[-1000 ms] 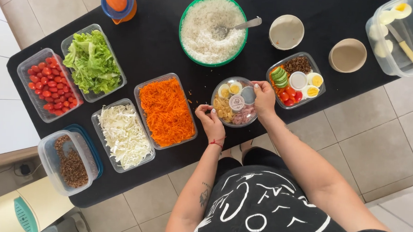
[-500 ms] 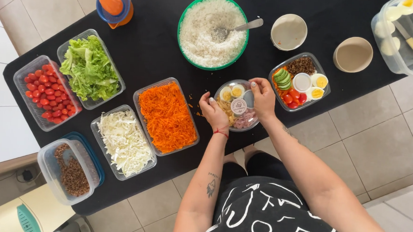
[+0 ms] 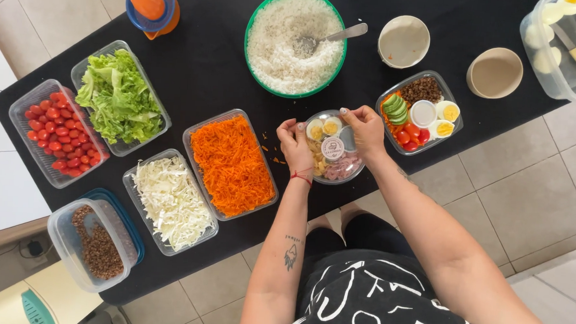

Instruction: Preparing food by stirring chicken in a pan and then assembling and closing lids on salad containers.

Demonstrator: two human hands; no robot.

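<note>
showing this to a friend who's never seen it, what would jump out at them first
Probably the bright grated carrot tray in the middle of the black table, with the big green bowl of rice behind it. Next, the left hand and right hand gripping the rim of a round salad bowl at the front edge.

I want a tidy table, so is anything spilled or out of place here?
Yes: a few shreds of grated carrot lie loose on the black table, between the carrot tub and the left hand. Nothing else looks tipped or spilled.

Round white label (image 3: 333, 148) w/ red print, on clear salad bowl (image 3: 340, 171).
</note>
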